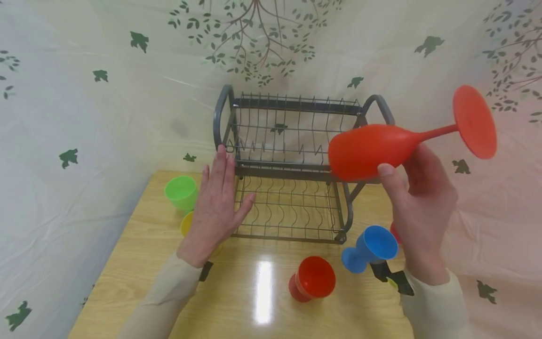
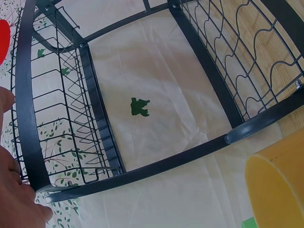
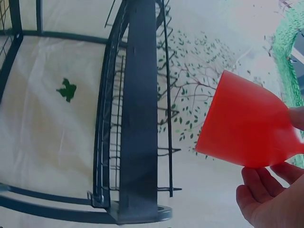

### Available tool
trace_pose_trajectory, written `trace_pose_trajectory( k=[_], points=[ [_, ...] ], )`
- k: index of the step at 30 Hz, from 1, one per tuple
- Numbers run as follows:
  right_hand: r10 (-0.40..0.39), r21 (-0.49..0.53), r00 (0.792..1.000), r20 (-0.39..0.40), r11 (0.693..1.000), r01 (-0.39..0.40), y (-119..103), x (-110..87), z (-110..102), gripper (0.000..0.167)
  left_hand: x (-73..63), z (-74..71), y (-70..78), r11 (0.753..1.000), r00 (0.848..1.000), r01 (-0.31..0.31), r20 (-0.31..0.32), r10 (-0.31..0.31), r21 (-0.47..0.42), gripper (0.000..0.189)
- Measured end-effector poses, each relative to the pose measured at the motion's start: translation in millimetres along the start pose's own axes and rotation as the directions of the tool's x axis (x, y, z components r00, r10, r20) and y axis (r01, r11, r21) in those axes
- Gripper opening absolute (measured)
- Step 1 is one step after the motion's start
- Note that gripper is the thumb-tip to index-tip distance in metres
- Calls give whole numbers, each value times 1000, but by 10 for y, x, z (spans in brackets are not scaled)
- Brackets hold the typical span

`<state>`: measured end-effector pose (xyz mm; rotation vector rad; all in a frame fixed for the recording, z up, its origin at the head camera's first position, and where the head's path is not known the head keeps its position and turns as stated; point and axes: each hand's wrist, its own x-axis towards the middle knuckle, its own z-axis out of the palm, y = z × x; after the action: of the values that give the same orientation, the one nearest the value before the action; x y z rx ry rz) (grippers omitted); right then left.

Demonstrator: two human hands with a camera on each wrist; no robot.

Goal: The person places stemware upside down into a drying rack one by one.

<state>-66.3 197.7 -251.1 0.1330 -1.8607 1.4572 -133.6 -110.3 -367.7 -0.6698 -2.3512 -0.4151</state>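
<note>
One red goblet, held sideways by the right hand near the right end of the dish rack.
Thumb and fingers pinch its bowl, its foot to the right; the left hand has straight fingers and thumb spread at the left end, contact unclear. A blue goblet and red cup are near right, a green cup left.

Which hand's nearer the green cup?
Left. In the head view, the left hand is just right of the green cup; the right hand is near the right end of the rack, holding a red goblet.
</note>
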Motion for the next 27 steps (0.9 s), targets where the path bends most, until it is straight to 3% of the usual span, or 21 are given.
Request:
trace_pose_trajectory(
  k=[12,27],
  points=[
    [58,-85,997,46,995,-54,-42,324,36,49,-2,15,-1,1000,1000,-6,-6,6,-9,87],
    [118,-225,987,109,970,-92,268,740,140,55,-20,3,13,1000,1000,10,10,-10,-12,88]
  ],
)
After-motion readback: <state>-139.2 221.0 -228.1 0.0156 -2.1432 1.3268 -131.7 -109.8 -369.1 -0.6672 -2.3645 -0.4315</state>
